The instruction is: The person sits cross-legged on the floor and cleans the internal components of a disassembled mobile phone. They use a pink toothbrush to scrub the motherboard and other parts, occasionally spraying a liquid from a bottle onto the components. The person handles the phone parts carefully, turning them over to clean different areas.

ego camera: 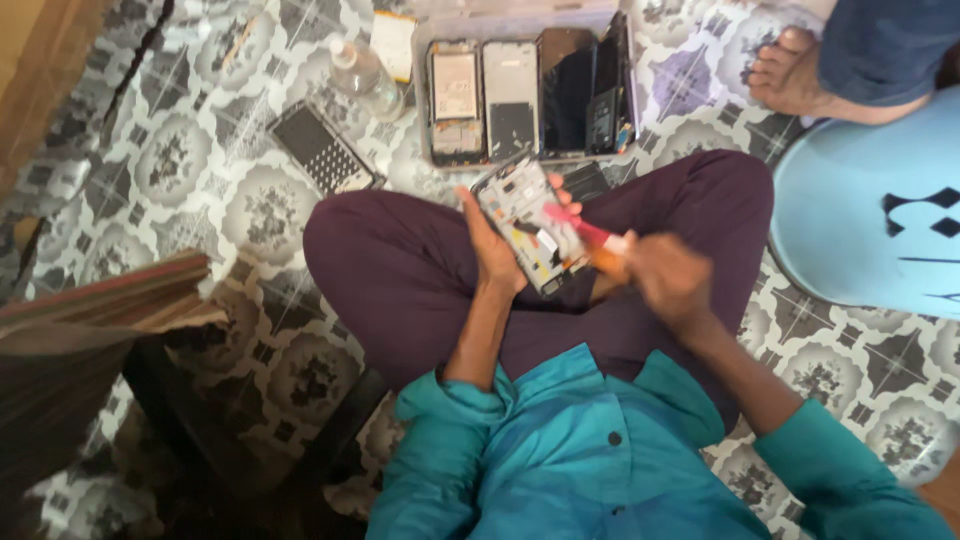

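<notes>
left hand [497, 250] grips opened phone [530, 225], tilted. right hand [668, 277] closed on red tool [585, 232]; tip on phone, just beside left fingers.

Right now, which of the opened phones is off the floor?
The opened phone held in the left hand, over the lap; the others lie side by side in the grey tray.

You sit cross-legged on a grey-and-white patterned tile floor [210, 190] in a home-style phone repair spot: a clear plastic tray [425, 100] of opened black phones [570, 90] lies before you, with a dark keypad [322, 150] nearby.
</notes>
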